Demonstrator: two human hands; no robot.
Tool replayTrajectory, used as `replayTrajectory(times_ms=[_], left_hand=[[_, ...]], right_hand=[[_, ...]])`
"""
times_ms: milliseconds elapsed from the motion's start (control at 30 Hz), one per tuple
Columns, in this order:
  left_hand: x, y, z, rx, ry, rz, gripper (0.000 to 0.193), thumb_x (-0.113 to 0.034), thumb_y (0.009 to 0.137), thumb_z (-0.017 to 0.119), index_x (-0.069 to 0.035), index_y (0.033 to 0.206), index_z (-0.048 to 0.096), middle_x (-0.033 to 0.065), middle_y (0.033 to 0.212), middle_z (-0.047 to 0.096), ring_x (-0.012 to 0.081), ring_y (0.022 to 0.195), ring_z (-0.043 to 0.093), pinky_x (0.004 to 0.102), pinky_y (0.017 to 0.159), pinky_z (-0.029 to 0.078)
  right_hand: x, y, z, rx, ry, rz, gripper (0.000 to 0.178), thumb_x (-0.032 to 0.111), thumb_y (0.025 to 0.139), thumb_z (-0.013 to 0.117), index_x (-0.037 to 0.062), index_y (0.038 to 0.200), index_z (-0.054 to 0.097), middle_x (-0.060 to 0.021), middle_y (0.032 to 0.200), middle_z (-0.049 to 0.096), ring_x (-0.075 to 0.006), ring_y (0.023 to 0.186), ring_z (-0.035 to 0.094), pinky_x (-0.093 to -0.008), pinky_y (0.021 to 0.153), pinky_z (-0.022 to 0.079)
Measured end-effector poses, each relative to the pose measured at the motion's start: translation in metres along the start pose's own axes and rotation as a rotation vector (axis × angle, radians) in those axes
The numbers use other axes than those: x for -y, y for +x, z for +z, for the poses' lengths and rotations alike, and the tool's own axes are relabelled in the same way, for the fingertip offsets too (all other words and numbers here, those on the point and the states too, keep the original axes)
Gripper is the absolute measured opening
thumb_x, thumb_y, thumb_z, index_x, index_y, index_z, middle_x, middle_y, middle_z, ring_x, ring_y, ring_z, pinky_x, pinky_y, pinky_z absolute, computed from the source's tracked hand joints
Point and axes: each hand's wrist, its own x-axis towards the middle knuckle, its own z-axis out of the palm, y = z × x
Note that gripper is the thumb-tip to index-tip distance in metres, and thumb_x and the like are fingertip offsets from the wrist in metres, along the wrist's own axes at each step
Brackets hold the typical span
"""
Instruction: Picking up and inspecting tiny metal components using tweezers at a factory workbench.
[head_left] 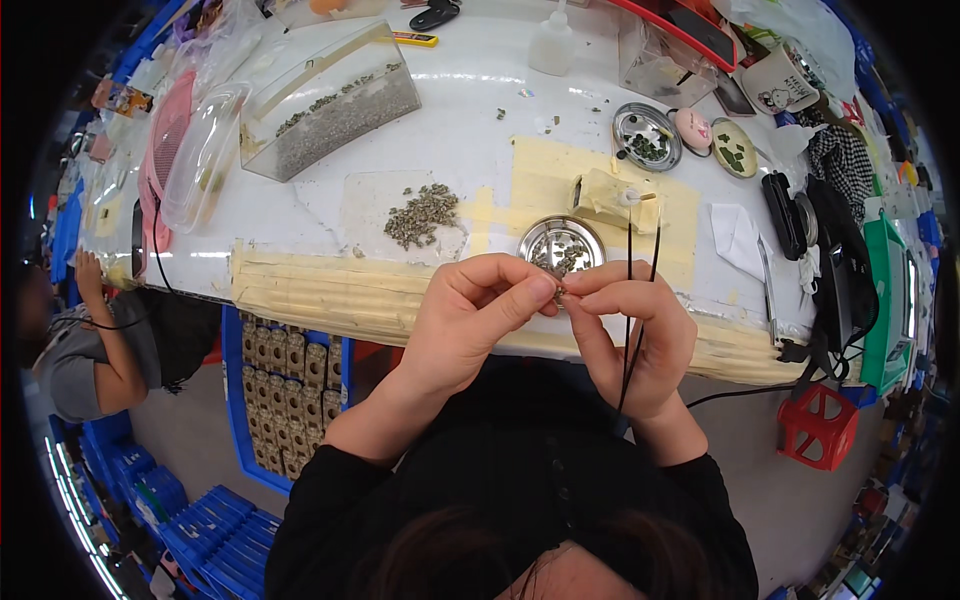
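Over the table's front edge my hands meet at the fingertips. My left hand (465, 325) is closed, thumb and forefinger pinching a tiny metallic part (560, 294) whose exact kind is too small to make out. From the other side, the fingers of my right hand (645, 325) pinch at the same part. A pair of black tweezers (626, 375) also rests in my right hand, its two legs spread apart and pointing away from me. Just beyond my fingertips sits a round steel dish (537, 232) holding several small metallic parts.
A tape-wrapped block (600, 202) stands behind the dish. Left of it lies a pile of small parts (423, 215), with a clear bin (330, 105) of more beyond. Two round dishes of dark pieces, a metal tool (768, 290) and a black pouch (783, 215) are at right. A blue crate (240, 420) sits below left.
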Motion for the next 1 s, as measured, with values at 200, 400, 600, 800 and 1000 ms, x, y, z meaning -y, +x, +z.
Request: replayTrajectory(times_ms=[200,400,600,800,1000], left_hand=[[0.007,-0.003,0.002,-0.043,0.270,0.225,0.013,-0.004,0.089,0.067,0.003,0.099,0.067,0.0074,0.092,0.068,0.0077,0.081,0.058,0.0223,0.073,0.046],[0.003,-0.003,-0.003,-0.012,0.549,0.396,0.012,-0.002,0.084,0.070,0.001,0.095,0.070,0.0078,0.091,0.068,0.0088,0.075,0.054,0.0228,0.066,0.042],[-0.003,-0.002,-0.005,-0.025,0.749,0.534,0.017,-0.001,0.077,0.075,-0.003,0.094,0.071,0.0053,0.083,0.068,0.0132,0.074,0.057,0.0253,0.062,0.044],[-0.006,-0.001,-0.004,-0.036,0.939,0.697,0.021,0.002,0.072,0.077,-0.004,0.092,0.073,0.0057,0.080,0.067,0.0174,0.073,0.060,0.0278,0.063,0.046],[-0.007,-0.001,-0.004,-0.044,1.000,0.759,0.023,0.003,0.070,0.077,-0.004,0.092,0.074,0.0053,0.080,0.067,0.0185,0.072,0.061,0.0282,0.063,0.046]], right_hand=[[-0.001,0.000,0.000,0.019,0.122,0.085,0.023,-0.011,0.075,0.070,0.0017,0.091,0.060,-0.0123,0.087,0.068,-0.0217,0.079,0.068,-0.0287,0.070,0.053],[0.000,0.001,-0.003,0.049,0.215,0.151,0.020,-0.010,0.078,0.069,-0.0002,0.091,0.059,-0.0118,0.087,0.067,-0.0194,0.081,0.068,-0.0283,0.073,0.053],[-0.001,0.001,-0.006,0.089,0.219,0.154,0.019,-0.010,0.079,0.069,-0.0005,0.092,0.059,-0.0112,0.087,0.067,-0.0181,0.082,0.067,-0.0282,0.074,0.052],[0.000,0.000,-0.002,0.067,0.229,0.161,0.019,-0.010,0.078,0.070,-0.0004,0.092,0.059,-0.0114,0.087,0.067,-0.0187,0.081,0.067,-0.0277,0.073,0.053],[-0.001,-0.003,0.000,0.055,0.199,0.158,0.021,-0.010,0.077,0.070,0.0000,0.091,0.059,-0.0127,0.088,0.067,-0.0194,0.079,0.067,-0.0277,0.071,0.053]])
